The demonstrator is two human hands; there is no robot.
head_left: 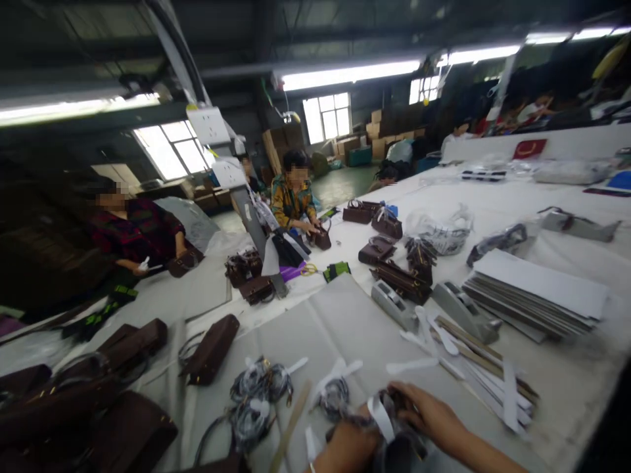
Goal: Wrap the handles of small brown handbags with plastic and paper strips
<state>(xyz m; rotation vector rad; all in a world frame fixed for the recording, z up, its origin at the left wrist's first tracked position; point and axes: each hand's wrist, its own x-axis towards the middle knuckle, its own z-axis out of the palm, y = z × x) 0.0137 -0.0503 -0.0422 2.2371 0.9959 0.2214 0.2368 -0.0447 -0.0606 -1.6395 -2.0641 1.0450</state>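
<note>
At the bottom of the head view, my left hand [348,448] and my right hand [424,412] are closed on a dark coiled bag strap [401,453] that looks wrapped in clear plastic. A white paper strip [380,419] crosses the coil between them. My left fingers are partly hidden and blurred; my right hand grips from the right side. Just left of my hands lies another wrapped strap coil [335,397] with white strips beside it. Farther left sit several more coils [254,420] with gold-coloured metal ends.
Dark brown handbags [211,351] lie on the left and across the table [335,322]. Two grey tape dispensers [461,312], loose paper strips [510,394] and stacked boards [537,292] are to the right. A post [251,217] rises from the table. Co-workers [290,197] handle bags opposite.
</note>
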